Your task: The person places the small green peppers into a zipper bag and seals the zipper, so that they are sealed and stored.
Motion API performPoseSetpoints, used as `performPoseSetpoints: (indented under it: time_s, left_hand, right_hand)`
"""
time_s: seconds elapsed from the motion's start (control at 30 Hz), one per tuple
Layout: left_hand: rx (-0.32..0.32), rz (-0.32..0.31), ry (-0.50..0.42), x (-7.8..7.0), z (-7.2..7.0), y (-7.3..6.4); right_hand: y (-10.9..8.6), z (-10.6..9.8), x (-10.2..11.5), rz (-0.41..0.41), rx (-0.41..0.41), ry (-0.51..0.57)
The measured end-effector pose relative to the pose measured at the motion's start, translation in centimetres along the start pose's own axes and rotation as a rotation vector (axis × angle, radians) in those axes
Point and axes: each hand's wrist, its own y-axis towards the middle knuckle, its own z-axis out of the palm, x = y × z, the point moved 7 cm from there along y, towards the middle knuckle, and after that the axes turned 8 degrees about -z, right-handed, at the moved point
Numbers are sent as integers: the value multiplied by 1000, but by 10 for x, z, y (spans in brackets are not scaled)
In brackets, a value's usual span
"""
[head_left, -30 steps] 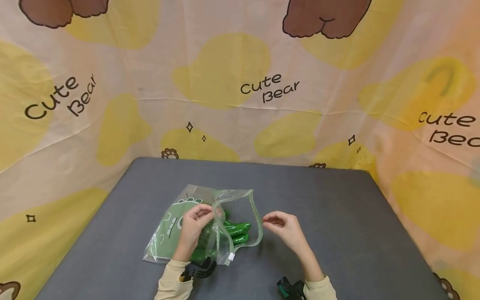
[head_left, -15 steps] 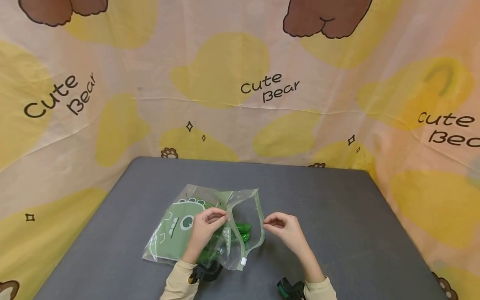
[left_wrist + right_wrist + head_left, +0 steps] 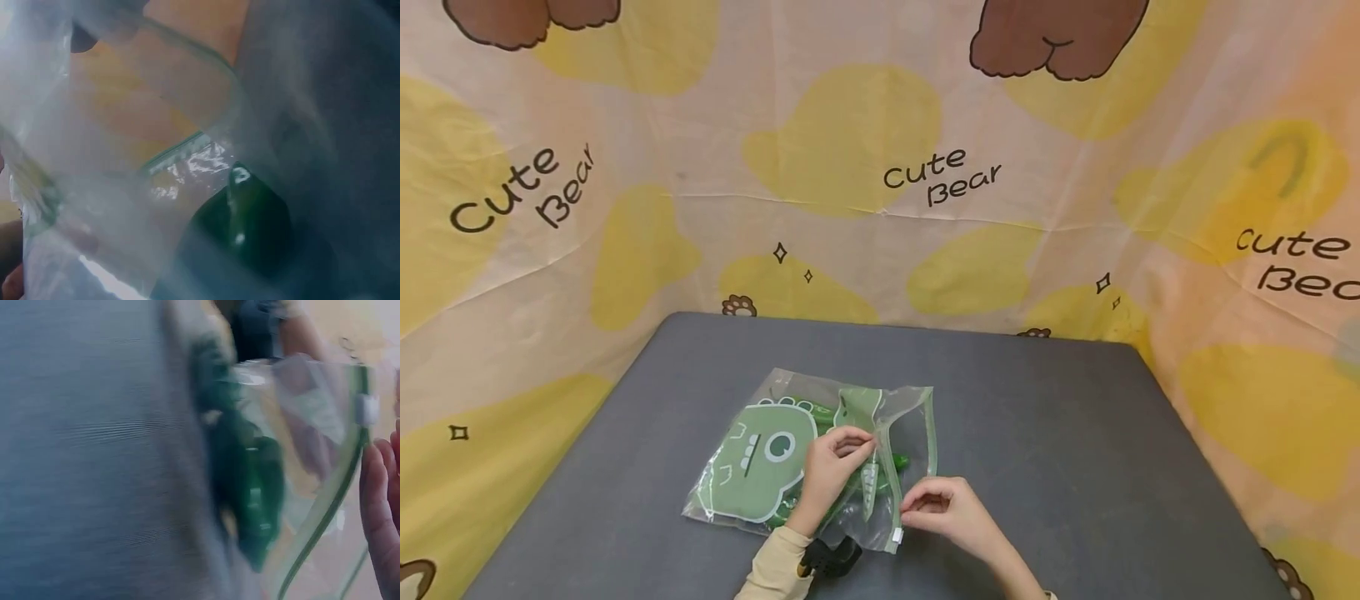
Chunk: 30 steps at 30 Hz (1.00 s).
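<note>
A clear slider zip bag (image 3: 752, 467) printed with a green cartoon face lies on the table, its green-edged mouth turned right and gaping. Through the plastic show shiny green peppers (image 3: 256, 487), one with a pointed tip in the left wrist view; their number is hidden. My left hand (image 3: 835, 471) pinches the bag's upper layer close to the mouth. Beside the mouth's near corner is my right hand (image 3: 951, 512), its fingertips at the green zip strip (image 3: 337, 487) just by the white slider (image 3: 897, 536). A gap shows between its thumb and fingers.
The grey table (image 3: 1060, 433) stretches on around the bag. A patterned cloth (image 3: 850, 167) with printed bears and lettering hangs behind and at both sides. A black wrist device (image 3: 831, 557) sits at the left wrist, near the bag's front edge.
My left hand has moved right, drawing the bag's upper layer over the peppers. My right hand has left the mouth's far-right edge and come nearer, to the slider corner.
</note>
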Motion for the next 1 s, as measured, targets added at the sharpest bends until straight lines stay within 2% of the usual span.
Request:
performPoseSetpoints:
  time_s: [0.13,0.23,0.3,0.4,0.5,0.6,0.67,0.8,1.0]
  left_hand:
    - [11,-12,43,6,7,-3]
    - [21,16,96,19,13,-4]
    - [22,53,140,28,17,-4]
    - [18,109,186,39,22,-5]
    - [2,152,223,44,25,-8]
    - [-12,160,249,49,24,-9]
    - [-17,161,269,51,25,-10]
    - [-24,187,314,53,27,-12]
    - [-21,261,381,52,32,-14]
  right_hand:
    - [-9,6,6,-26,-10,-73]
    - [-16,7,11,-30,-37,-128]
    - [-22,7,9,-24,-45,-126]
    - [-31,8,-4,0,-44,-67]
    - [-39,7,-25,70,-58,9]
    - [-44,6,-41,132,-97,23]
    - [-45,6,-44,150,-124,6]
    - [-42,9,-30,121,-137,-48]
    - [-38,18,-5,-27,-51,-209]
